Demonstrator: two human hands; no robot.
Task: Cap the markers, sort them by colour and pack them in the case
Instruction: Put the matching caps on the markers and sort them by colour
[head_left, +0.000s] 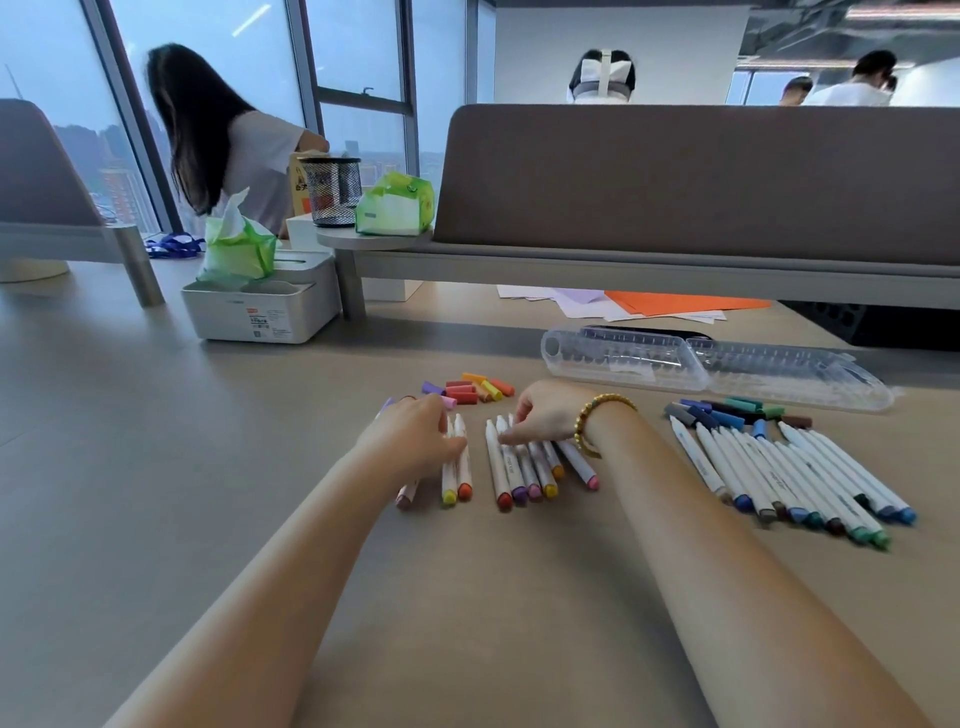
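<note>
We're mid-sort, nothing capped yet by the look of it. Bottom of frame: both forearms run up to the centre. Left hand (415, 441) lies over a small marker group at centre-left, fingers (452, 446) curled onto the barrels of the yellow and orange ones; looks like a grasp, though whether it lifts or just presses we cannot tell. Right hand (545, 415), beaded bracelet (602, 415) on the wrist, pinches the tip ends of the warm markers (524, 467) at centre: red, purple, pink, yellow butts toward us.

Right of centre: the cool markers (789, 478), blues, greens and browns, fanned on the counter (208, 519). Beyond the hands, warm caps (467, 391) piled loose; cool caps (732, 410) beyond the right fan. Further up, the clear case (701, 364) lies open, apart from everything.

To do this step well: we'd square each group by butt colour, match the cap from the nearest pile, press till seated, and keep the groups apart.

Hidden: the left hand covers at least one marker, colour unclear. Case slots are blurred.
</note>
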